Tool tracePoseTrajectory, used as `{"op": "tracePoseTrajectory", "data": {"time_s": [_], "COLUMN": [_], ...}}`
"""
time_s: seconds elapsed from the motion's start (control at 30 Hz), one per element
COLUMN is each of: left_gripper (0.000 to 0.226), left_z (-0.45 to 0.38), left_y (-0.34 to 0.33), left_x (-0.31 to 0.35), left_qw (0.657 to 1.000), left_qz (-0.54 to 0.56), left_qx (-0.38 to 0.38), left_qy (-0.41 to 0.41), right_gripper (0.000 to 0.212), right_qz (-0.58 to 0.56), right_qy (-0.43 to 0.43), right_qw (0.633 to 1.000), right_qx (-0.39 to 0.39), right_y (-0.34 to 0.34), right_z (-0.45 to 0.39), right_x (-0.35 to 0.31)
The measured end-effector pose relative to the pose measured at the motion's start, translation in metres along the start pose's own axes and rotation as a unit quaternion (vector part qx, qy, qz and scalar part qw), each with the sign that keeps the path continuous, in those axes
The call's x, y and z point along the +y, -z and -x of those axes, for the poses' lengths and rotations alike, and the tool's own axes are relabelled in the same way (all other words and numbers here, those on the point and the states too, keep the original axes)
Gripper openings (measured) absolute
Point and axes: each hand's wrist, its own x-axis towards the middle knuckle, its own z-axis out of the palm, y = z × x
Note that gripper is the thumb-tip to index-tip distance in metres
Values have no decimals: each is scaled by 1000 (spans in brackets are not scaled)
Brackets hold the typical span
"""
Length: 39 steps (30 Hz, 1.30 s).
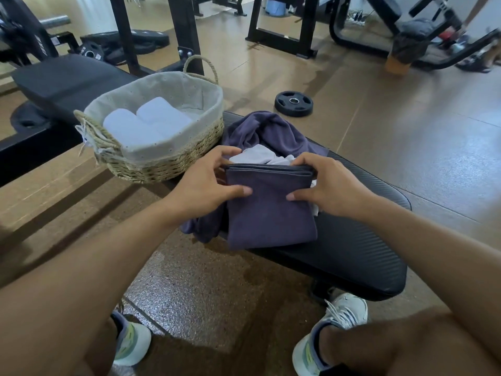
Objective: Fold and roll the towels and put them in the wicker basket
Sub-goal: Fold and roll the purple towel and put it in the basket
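1. the left hand (208,183) and right hand (322,185) each pinch a far corner of the folded purple towel (271,213), thumbs on top.
2. that towel lies on the black padded desk (360,240), near edge overhanging.
3. behind it sit a crumpled purple towel (271,128) and a white towel (257,156).
4. the wicker basket (162,161), left on the desk, holds two rolled white towels (146,120).

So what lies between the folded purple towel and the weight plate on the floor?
In the head view, a crumpled purple towel with a white towel on it lies between the folded purple towel and the weight plate.
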Motion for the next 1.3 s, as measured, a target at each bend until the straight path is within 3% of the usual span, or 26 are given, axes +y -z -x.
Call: {"op": "tracePoseTrajectory", "data": {"time_s": [0.1,0.3,0.43,0.67,0.93,1.1,1.3], "left_gripper": [77,43,27,28,36,25,37], "left_z": [1,2,5,17,36,46,51], "left_y": [3,6,3,-5,-7,-4,-5], "left_x": [-4,1,-7,-7,-12,-18,-21], "left_qw": [998,990,962,915,925,930,927], "left_qz": [-63,-82,-194,-316,-301,-284,-289], "left_qx": [-3,75,98,67,12,-4,-16], "left_qy": [1,-84,-164,-242,-232,-235,-238], "right_gripper": [42,38,34,30,48,44,41], "right_qz": [-8,-41,-8,26,37,49,108], "right_qy": [9,37,52,63,77,103,143], "right_qw": [1000,995,994,997,995,992,981], "right_qx": [4,82,101,40,-41,-57,-75], "right_y": [1,2,-7,-2,6,9,8], "right_z": [-1,-2,-4,7,28,36,38], "right_x": [0,-7,-9,-10,-7,-3,-1]}}
